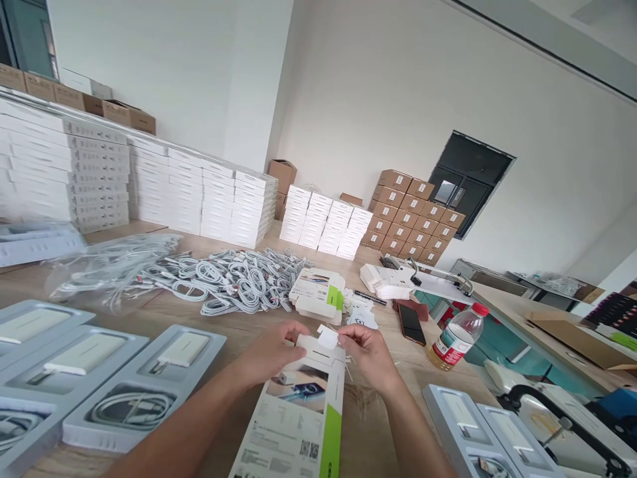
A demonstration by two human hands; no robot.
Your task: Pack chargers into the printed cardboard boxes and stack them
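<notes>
A white and green printed carton (293, 418) lies in front of me, its far end with the flaps between my hands. My left hand (276, 352) pinches the carton's upper left edge, thumb on top. At the upper right corner my right hand (365, 348) has its fingers closed on a small white flap (327, 337) of the carton. Just beyond lie flattened cartons (316, 292) of the same print. A heap of coiled white cables (243, 275) spreads behind my left hand.
Grey trays (144, 385) holding white power adapters and cables stand at left; more trays (478, 425) sit at right. A drink bottle (458, 336) and a phone (412, 324) are on the right. White box stacks (199, 192) and brown cartons (408, 216) line the back.
</notes>
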